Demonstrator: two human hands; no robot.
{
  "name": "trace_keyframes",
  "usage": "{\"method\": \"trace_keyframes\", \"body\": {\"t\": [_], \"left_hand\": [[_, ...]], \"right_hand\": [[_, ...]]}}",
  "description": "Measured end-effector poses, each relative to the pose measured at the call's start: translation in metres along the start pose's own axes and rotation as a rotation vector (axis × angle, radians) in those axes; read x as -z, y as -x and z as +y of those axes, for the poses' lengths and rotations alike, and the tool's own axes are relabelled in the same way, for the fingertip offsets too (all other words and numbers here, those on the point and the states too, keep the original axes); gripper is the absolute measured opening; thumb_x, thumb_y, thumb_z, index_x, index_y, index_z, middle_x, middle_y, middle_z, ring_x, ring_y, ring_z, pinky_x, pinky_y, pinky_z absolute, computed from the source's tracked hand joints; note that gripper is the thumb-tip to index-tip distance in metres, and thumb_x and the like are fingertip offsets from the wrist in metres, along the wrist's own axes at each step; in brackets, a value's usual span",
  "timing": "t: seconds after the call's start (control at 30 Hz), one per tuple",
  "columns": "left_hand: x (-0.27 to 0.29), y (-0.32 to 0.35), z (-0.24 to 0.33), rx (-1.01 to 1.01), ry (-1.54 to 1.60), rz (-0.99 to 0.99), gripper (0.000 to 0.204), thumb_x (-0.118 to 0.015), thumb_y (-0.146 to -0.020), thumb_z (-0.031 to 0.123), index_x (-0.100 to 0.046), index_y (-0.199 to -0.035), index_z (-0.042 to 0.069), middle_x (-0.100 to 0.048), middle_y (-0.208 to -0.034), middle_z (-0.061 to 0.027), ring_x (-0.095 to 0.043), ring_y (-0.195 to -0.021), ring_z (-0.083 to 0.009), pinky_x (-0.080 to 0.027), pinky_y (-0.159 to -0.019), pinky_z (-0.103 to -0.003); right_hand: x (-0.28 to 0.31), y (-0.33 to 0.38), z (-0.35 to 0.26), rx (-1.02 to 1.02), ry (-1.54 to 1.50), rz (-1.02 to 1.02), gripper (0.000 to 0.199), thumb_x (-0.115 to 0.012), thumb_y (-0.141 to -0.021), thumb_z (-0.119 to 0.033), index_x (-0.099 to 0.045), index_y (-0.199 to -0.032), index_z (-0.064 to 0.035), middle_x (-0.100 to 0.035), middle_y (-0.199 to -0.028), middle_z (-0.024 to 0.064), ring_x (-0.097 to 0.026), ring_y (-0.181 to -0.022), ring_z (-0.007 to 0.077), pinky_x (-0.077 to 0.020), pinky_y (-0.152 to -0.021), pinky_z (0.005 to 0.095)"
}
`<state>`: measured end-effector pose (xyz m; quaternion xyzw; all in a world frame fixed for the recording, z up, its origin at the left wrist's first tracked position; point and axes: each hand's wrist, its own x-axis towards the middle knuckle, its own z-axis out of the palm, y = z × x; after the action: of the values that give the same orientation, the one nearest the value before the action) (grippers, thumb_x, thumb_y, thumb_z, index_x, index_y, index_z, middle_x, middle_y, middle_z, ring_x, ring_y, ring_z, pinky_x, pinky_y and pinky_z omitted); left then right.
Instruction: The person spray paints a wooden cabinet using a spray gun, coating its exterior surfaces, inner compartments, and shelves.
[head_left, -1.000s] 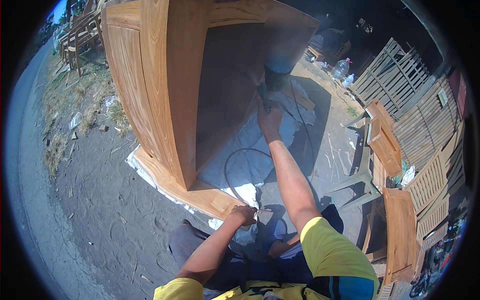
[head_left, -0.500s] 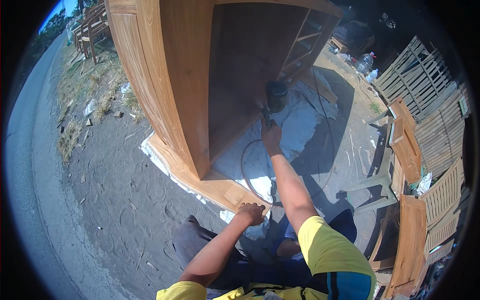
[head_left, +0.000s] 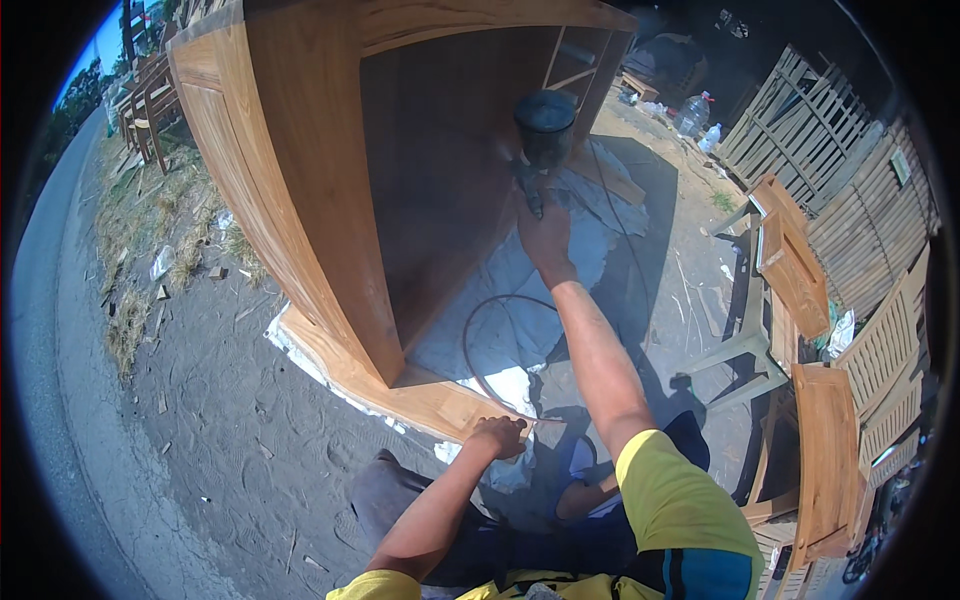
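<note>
My right hand [head_left: 545,238] is closed around the grip of a spray gun [head_left: 528,188] with a dark round cup [head_left: 546,122] on top. Pale mist hangs before its nozzle, which faces the dark inner panel [head_left: 440,150] of a large wooden cabinet [head_left: 320,170]. Low and nearer me, my left hand [head_left: 497,437] has its fingers curled over the end of the wooden board [head_left: 440,405] at the cabinet's base; its fingertips are partly hidden. A thin reddish-brown hose [head_left: 468,350] loops over the ground sheet and passes right beside those fingers.
A crumpled white sheet [head_left: 500,300] lies under the cabinet. To the right are a plastic chair frame [head_left: 735,355], wooden panels [head_left: 825,460] and a slatted fence [head_left: 790,125]. Sandy ground [head_left: 230,420] and a road [head_left: 50,330] lie left, with stacked wooden chairs [head_left: 150,110] beyond.
My right hand has raised the spray gun slightly, and its cup shows more upright. My left hand stays at the board's end. The whole view has shifted slightly, moving the cabinet left.
</note>
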<state>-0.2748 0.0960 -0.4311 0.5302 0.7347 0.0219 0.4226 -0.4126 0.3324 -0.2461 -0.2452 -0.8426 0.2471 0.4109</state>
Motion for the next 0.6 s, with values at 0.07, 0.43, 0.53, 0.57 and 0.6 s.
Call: {"method": "trace_keyframes", "body": {"t": [0.07, 0.43, 0.53, 0.57, 0.6], "left_hand": [[-0.001, -0.001, -0.003, -0.004, -0.002, 0.005, 0.063, -0.063, -0.098, 0.046, -0.051, -0.153, 0.017, -0.06, -0.149, -0.0161, -0.058, -0.138, -0.0365, -0.043, -0.114, -0.055], [0.004, -0.001, -0.001, -0.005, -0.012, -0.059, 0.068, -0.061, -0.102, 0.053, -0.043, -0.161, 0.024, -0.053, -0.157, -0.0154, -0.052, -0.144, -0.0366, -0.039, -0.119, -0.055], [0.0, 0.004, -0.01, 0.038, -0.003, -0.064, 0.068, -0.06, -0.102, 0.053, -0.043, -0.161, 0.024, -0.054, -0.157, -0.0147, -0.054, -0.143, -0.0356, -0.041, -0.118, -0.054], [0.001, 0.006, -0.008, 0.035, 0.002, -0.061, 0.068, -0.06, -0.102, 0.053, -0.043, -0.161, 0.024, -0.054, -0.157, -0.0147, -0.054, -0.143, -0.0356, -0.041, -0.118, -0.054], [0.001, 0.008, -0.005, 0.018, 0.007, -0.012, 0.063, -0.062, -0.1, 0.048, -0.049, -0.155, 0.02, -0.058, -0.153, -0.014, -0.057, -0.14, -0.0347, -0.044, -0.115, -0.054]], "right_hand": [[0.012, -0.026, -0.022, 0.098, -0.039, 0.07, 0.049, -0.066, -0.101, -0.047, -0.072, -0.121, -0.0033, -0.073, -0.087, 0.0282, -0.072, -0.091, 0.0489, -0.054, -0.077, 0.0552], [0.021, -0.133, -0.035, 0.279, -0.098, 0.358, 0.048, -0.072, -0.098, -0.05, -0.075, -0.102, -0.002, -0.068, -0.07, 0.0138, -0.073, -0.072, 0.024, -0.0529, -0.068, 0.0413], [0.013, -0.095, -0.072, 0.138, -0.13, 0.193, 0.049, -0.072, -0.098, -0.049, -0.073, -0.105, -0.0007, -0.068, -0.072, 0.0162, -0.073, -0.074, 0.0309, -0.0536, -0.071, 0.0452], [0.014, -0.084, -0.076, 0.144, -0.128, 0.189, 0.049, -0.072, -0.098, -0.049, -0.073, -0.105, -0.0007, -0.068, -0.072, 0.0162, -0.073, -0.074, 0.0309, -0.0536, -0.071, 0.0452], [0.014, -0.075, -0.077, 0.149, -0.091, 0.23, 0.049, -0.07, -0.099, -0.048, -0.074, -0.103, 0.0005, -0.07, -0.077, 0.022, -0.072, -0.079, 0.0401, -0.0537, -0.072, 0.0493]]}}
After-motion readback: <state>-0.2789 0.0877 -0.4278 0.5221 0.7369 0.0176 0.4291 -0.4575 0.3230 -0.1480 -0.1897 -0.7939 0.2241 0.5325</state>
